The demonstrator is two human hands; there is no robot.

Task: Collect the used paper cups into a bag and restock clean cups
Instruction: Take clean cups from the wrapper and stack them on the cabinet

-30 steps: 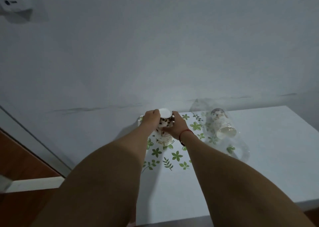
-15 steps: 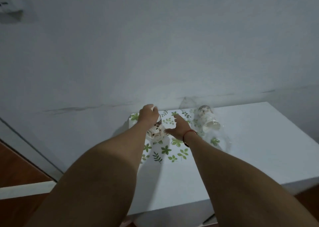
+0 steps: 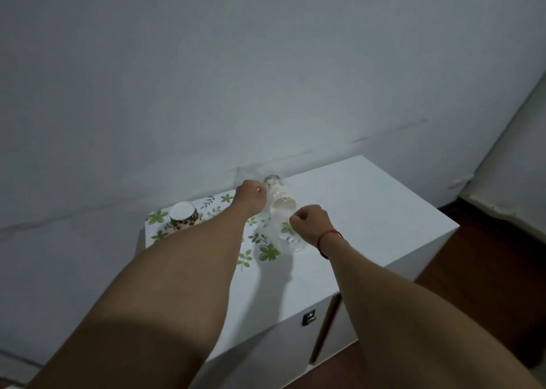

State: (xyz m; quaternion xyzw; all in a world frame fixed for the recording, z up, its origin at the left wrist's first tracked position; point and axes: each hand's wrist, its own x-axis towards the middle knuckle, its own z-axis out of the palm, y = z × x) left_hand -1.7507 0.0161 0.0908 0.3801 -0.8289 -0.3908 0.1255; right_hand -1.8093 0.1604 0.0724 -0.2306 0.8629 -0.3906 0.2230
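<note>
A paper cup point(image 3: 184, 215) with brown spots stands upside down at the left end of the leaf-printed mat point(image 3: 267, 252), free of both hands. To its right a clear plastic bag point(image 3: 291, 242) lies on the mat with a sleeve of nested cups point(image 3: 280, 201) on its side inside, open end toward me. My left hand point(image 3: 251, 196) is curled at the bag's far left side beside the cups. My right hand point(image 3: 310, 223), a red string at the wrist, is a fist pinching the bag's near edge.
The mat lies on a white cabinet top point(image 3: 369, 211) set against a pale wall. A dark latch point(image 3: 308, 319) sits on the cabinet front below. Brown wooden floor point(image 3: 487, 270) runs to the right of the cabinet.
Both hands have let go of the spotted cup, now standing alone on the mat, and moved right to take hold of the clear bag. My view has swung to the right.
</note>
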